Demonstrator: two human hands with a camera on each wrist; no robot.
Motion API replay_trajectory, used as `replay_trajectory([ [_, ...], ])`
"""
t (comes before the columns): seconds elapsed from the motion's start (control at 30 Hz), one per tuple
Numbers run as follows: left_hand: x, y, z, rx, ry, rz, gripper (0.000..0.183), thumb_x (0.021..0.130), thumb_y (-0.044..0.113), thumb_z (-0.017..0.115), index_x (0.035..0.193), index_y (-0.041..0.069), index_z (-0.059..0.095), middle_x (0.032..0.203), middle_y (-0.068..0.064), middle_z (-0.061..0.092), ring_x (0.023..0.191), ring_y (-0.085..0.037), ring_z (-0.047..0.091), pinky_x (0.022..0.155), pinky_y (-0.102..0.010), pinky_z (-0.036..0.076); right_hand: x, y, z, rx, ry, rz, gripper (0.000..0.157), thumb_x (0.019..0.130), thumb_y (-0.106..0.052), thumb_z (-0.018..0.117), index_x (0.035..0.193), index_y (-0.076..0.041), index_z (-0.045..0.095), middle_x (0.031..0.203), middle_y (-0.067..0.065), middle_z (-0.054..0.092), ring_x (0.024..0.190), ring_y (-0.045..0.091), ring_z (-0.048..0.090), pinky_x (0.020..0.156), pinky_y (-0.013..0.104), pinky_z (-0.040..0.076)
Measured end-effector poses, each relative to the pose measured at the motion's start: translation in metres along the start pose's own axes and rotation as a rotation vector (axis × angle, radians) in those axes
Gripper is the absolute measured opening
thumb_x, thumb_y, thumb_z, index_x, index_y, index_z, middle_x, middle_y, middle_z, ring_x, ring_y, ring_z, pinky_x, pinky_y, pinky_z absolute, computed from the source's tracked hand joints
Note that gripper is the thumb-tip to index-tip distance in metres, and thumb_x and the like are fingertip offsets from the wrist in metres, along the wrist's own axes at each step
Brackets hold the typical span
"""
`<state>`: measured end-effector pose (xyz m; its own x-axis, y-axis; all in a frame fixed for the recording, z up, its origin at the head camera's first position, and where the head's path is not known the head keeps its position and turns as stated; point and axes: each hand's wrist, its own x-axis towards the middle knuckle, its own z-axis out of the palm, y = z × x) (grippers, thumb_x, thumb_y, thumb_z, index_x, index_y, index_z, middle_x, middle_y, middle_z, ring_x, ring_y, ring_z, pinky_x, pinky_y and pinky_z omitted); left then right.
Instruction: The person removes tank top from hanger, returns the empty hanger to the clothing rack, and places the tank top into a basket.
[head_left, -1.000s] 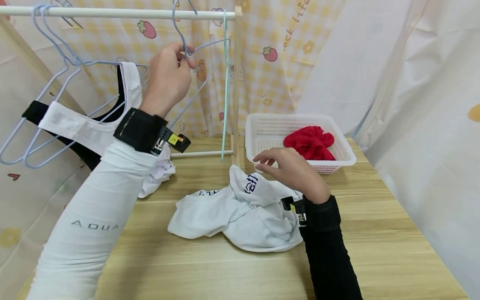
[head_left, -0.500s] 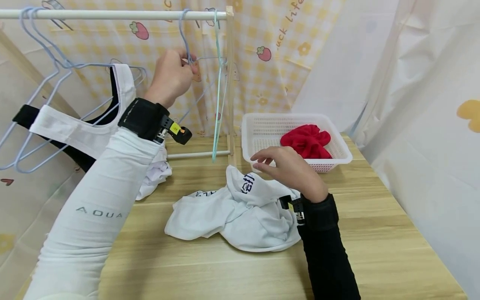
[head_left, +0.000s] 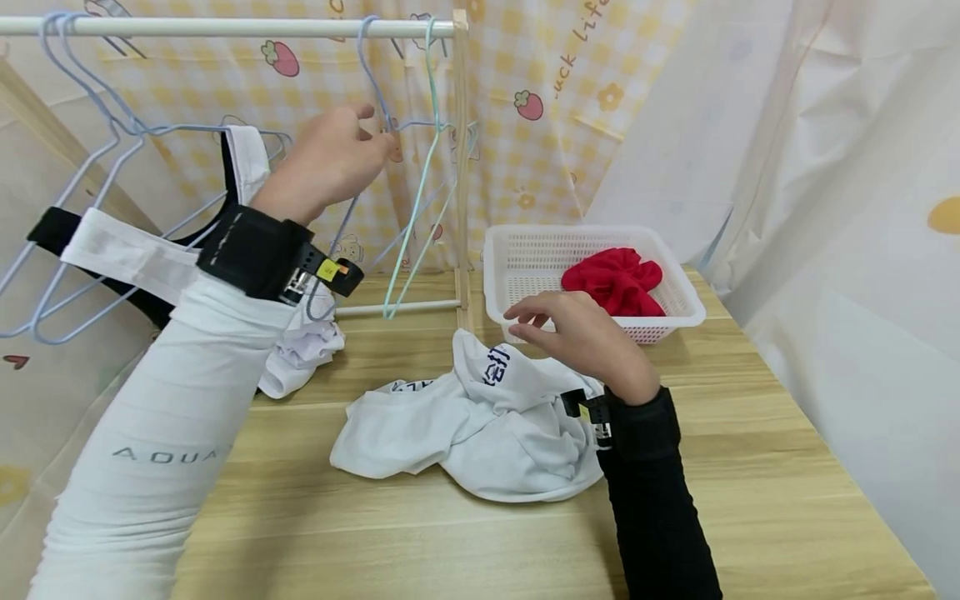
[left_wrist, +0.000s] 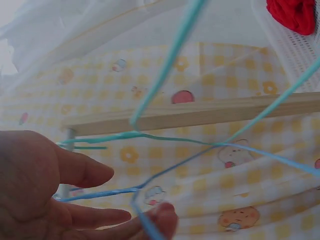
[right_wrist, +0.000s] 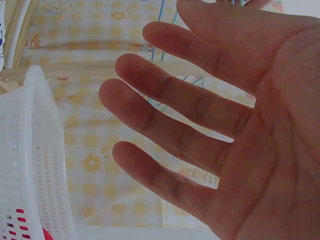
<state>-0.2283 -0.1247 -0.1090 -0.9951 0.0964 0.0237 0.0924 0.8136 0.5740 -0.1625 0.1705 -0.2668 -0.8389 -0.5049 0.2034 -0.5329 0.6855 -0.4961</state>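
Observation:
My left hand (head_left: 330, 162) is beside the neck of a blue hanger (left_wrist: 280, 159) that hooks over the rack's rod. In the left wrist view its thumb and fingers are spread apart; a fingertip lies at the blue wire, and whether it touches cannot be told. Just right of it hangs a teal hanger (left_wrist: 166, 70), crossing the blue one. My right hand (head_left: 581, 337) hovers over a crumpled white garment (head_left: 487, 433) with dark lettering, near the basket's front edge. Its fingers are relaxed and hold nothing, as the right wrist view shows.
The rack's white rod (head_left: 225, 27) spans the upper left, ending at a wooden post (head_left: 461, 183). A black-and-white top (head_left: 135, 250) hangs on blue hangers at left. A white basket (head_left: 517, 242) holds a red cloth (head_left: 615, 283). White bunched fabric (head_left: 307, 350) lies under the rack.
The blue hanger, first gripped by my left hand, now hooks over the rod. The left fingers have let go and drawn slightly left. The teal hanger has swung round. My right hand stays put.

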Motion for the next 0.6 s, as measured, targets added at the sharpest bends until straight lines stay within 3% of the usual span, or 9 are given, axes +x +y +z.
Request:
replay_trajectory([
  [0.17,-0.029,0.005,-0.01,0.058,0.101,0.075,0.068,0.115,0.042,0.032,0.175,0.017,0.011,0.177,-0.012,0.031,0.16,-0.032,0.038,0.127,-0.054,0.036,0.0,-0.001,-0.001,-0.01,-0.001,0.004,0.027,0.103,-0.02,0.075,0.128,-0.012,0.08,0.115,0.003,0.082,0.103,0.02,0.074,0.088,0.04,0.06],
  [0.3,-0.056,0.004,-0.006,0.021,0.281,0.163,0.061,0.115,0.038,0.04,0.171,0.014,0.032,0.171,-0.012,0.042,0.154,-0.032,0.044,0.125,-0.051,0.036,0.001,-0.001,-0.001,-0.009,0.003,0.005,0.027,0.102,-0.02,0.076,0.128,-0.013,0.081,0.114,0.001,0.082,0.102,0.02,0.074,0.088,0.04,0.06],
  [0.47,-0.084,-0.005,0.016,-0.062,0.543,0.28,0.046,0.113,0.026,0.051,0.154,0.007,0.057,0.149,-0.014,0.063,0.133,-0.029,0.06,0.114,-0.04,0.044,0.0,-0.001,-0.003,-0.001,0.009,0.007,0.027,0.102,-0.019,0.076,0.128,-0.013,0.08,0.116,0.001,0.081,0.102,0.02,0.074,0.089,0.04,0.06],
  [0.6,-0.098,-0.021,0.043,-0.133,0.717,0.387,0.038,0.11,0.018,0.056,0.144,0.003,0.066,0.138,-0.017,0.069,0.124,-0.028,0.065,0.101,-0.036,0.053,-0.002,-0.002,-0.004,-0.006,0.01,0.003,0.027,0.102,-0.019,0.076,0.128,-0.013,0.08,0.117,0.001,0.081,0.102,0.02,0.074,0.089,0.04,0.06],
])
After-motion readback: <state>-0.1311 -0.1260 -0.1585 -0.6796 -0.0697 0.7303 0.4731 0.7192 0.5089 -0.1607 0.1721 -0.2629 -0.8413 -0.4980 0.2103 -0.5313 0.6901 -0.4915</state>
